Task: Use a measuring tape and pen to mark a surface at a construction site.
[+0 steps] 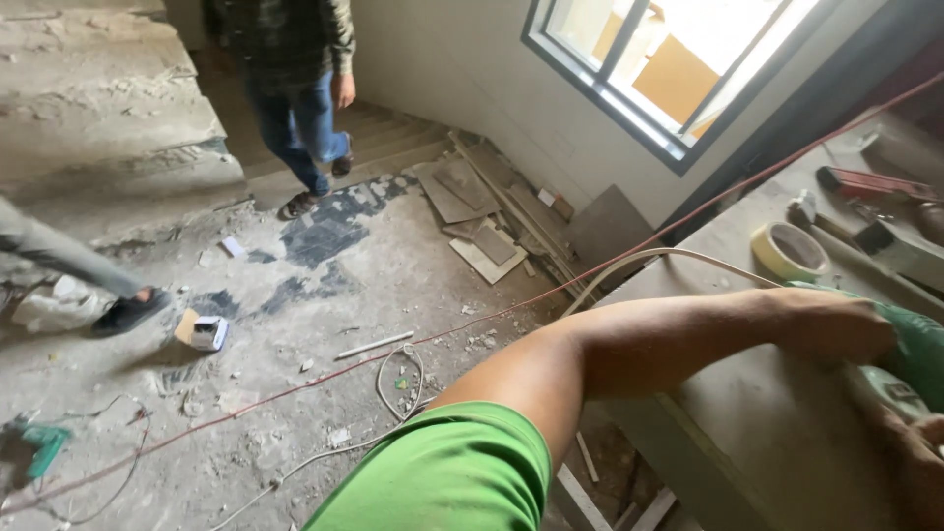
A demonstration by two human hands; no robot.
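At the right edge of the desk (787, 433), the left hand (836, 320) grasps a green power tool (919, 354), likely heavy, rigid, best held by its body; right hand (919, 462) grip unclear.

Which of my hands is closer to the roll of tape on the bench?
Left. Your left hand grips the green power tool just below the tape roll. Your right hand sits lower at the frame's edge, farther from the roll.

Single head-worn view, angled down and leftward over the near workbench (767, 433) toward the farther dusty floor (324, 295).
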